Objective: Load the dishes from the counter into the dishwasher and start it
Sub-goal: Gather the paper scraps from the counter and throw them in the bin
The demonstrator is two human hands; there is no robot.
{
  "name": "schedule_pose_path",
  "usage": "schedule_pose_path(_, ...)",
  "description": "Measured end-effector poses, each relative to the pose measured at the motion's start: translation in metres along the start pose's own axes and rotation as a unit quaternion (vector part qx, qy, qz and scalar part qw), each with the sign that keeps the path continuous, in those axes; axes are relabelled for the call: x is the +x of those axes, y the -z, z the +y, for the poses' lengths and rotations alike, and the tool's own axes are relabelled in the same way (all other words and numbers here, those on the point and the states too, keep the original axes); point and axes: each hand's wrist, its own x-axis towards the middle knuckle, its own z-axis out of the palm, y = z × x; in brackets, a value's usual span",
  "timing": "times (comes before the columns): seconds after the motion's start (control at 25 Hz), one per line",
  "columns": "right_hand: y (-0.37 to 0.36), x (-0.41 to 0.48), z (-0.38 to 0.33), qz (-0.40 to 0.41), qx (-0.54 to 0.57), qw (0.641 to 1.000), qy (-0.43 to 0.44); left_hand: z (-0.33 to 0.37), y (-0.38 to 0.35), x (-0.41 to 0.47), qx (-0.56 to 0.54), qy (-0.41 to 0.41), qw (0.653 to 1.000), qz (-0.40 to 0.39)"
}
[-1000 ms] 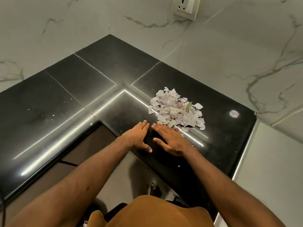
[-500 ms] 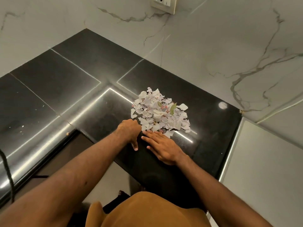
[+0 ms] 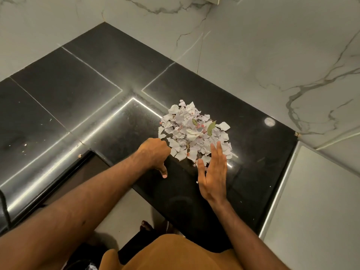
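Black polished stone, L-shaped: the bench [image 3: 68, 90], tucked into a corner of white veined marble wall [image 3: 263, 55]. On its right-hand leg, roughly midway between wall and front edge, a heap of torn printed paper scraps [image 3: 185, 131], with a green leaf [image 3: 211, 127] on top and pink flecks mixed in. Left grip [image 3: 153, 152] set knuckles-first against the heap's near left side, fingers curled under and hidden, thumb stuck out toward the front edge; impossible to tell whether holding any scrap. Right grip [image 3: 213, 172] fully open and empty, fingers straight and together, fingertips over the heap's near right side. Between the two, loose scraps and bare stone. Pale crumbs [image 3: 25, 145] toward the bench's left end. Round bright reflection [image 3: 269, 121] near the right end. Below the inner corner, a dark recess [image 3: 74, 176]; lower still, a bare foot [image 3: 146, 225] on the floor.
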Motion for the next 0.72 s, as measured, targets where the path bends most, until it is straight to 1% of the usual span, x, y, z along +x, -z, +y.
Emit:
schedule_pose_path(0.08,0.002,0.03,0.001,0.035,0.033,0.999,-0.001,-0.013,0.001,-0.004,-0.085,0.049,0.995,0.033)
schedule_pose_path(0.12,0.006,0.049,0.006,0.064,0.041,0.997,-0.017,-0.02,-0.001,-0.006,-0.147,0.084,0.984,0.062)
schedule_pose_path(0.16,0.011,0.07,0.013,0.09,0.044,0.994,-0.04,-0.027,-0.006,-0.008,-0.21,0.116,0.965,0.103)
schedule_pose_path(0.2,0.017,0.09,0.021,0.099,0.045,0.992,-0.064,-0.03,-0.012,-0.008,-0.276,0.142,0.938,0.153)
schedule_pose_path(0.24,0.021,0.109,0.029,0.085,0.047,0.992,-0.082,-0.029,-0.021,-0.005,-0.343,0.163,0.902,0.203)
schedule_pose_path(0.28,0.023,0.124,0.036,0.052,0.052,0.993,-0.089,-0.026,-0.03,-0.001,-0.406,0.178,0.862,0.246)
schedule_pose_path(0.32,0.024,0.134,0.04,0.01,0.058,0.995,-0.085,-0.021,-0.037,0.005,-0.46,0.184,0.826,0.27)
schedule_pose_path(0.36,0.021,0.14,0.041,-0.033,0.058,0.995,-0.071,-0.014,-0.043,0.011,-0.501,0.185,0.799,0.278)
schedule_pose_path(0.4,0.017,0.141,0.039,-0.071,0.05,0.995,-0.051,-0.006,-0.047,0.016,-0.53,0.186,0.779,0.279)
schedule_pose_path(0.52,0.004,0.122,0.026,-0.154,0.015,0.988,0.004,0.015,-0.061,0.031,-0.565,0.203,0.736,0.312)
schedule_pose_path(0.6,-0.001,0.101,0.016,-0.201,0.027,0.979,0.035,0.025,-0.072,0.036,-0.544,0.221,0.727,0.357)
schedule_pose_path(0.64,-0.001,0.093,0.012,-0.21,0.047,0.976,0.044,0.029,-0.075,0.037,-0.528,0.23,0.726,0.377)
schedule_pose_path(0.72,0.003,0.095,0.005,-0.18,0.097,0.978,0.041,0.032,-0.078,0.039,-0.497,0.237,0.73,0.406)
